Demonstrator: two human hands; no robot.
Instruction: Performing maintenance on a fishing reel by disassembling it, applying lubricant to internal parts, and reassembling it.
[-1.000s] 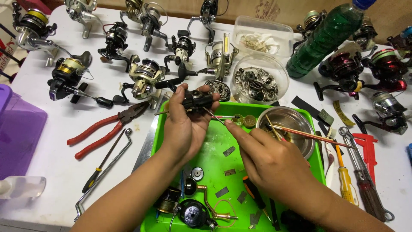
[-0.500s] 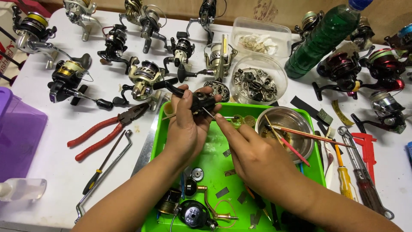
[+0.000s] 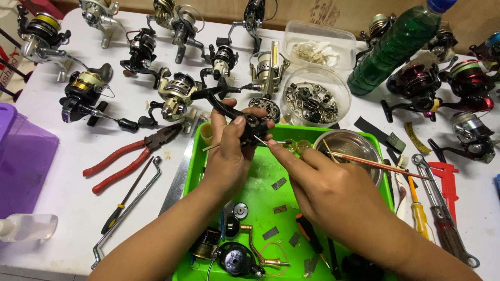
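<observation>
My left hand (image 3: 229,156) grips a black fishing reel body (image 3: 245,122), holding it up over the far edge of a green tray (image 3: 263,187). My right hand (image 3: 323,184) pinches a thin metal tool (image 3: 262,140) whose tip touches the reel body. Loose reel parts (image 3: 234,250), small dark strips and a small screwdriver (image 3: 310,234) lie in the tray below my forearms. A steel bowl (image 3: 346,145) with a red-handled brush (image 3: 375,164) sits in the tray's right corner.
Many spinning reels (image 3: 177,93) crowd the white table's far side. Red pliers (image 3: 127,156) and a bent metal rod (image 3: 127,208) lie left of the tray. A clear tub of metal parts (image 3: 315,101), a green bottle (image 3: 396,44), and screwdrivers (image 3: 419,208) stand right. A purple bin (image 3: 21,161) is far left.
My left hand has lifted the reel body slightly toward the far side. My right hand has moved left, bringing the thin tool's tip onto the reel body.
</observation>
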